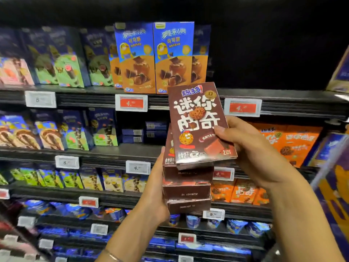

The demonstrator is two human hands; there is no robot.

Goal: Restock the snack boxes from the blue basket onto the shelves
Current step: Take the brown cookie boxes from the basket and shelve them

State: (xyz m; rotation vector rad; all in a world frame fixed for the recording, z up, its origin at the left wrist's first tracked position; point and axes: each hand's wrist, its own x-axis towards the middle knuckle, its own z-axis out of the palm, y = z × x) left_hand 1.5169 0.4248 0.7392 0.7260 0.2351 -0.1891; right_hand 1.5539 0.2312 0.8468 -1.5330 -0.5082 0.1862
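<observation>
Brown stack of snack boxes (187, 193) sat a bit right of centre in the head camera view, held up in front of the shelves (90, 89). The left hand (154, 190), its arm running up from the bottom of the frame, gripped the stack on its left side. Its thumb lay along the edge and the fingers wrapped out of sight behind. The right hand (251, 148), at the right of the frame, pinched the top box (198, 120) at its right edge with the thumb on the printed front. That box was tilted and touched the one under it. Blue and orange boxes (154, 57) stood upright on a shelf in the upper middle, behind the top box. Orange boxes (290, 142) sat at the right, behind the right hand, with a red price tag (242, 107) on the shelf edge above them.
</observation>
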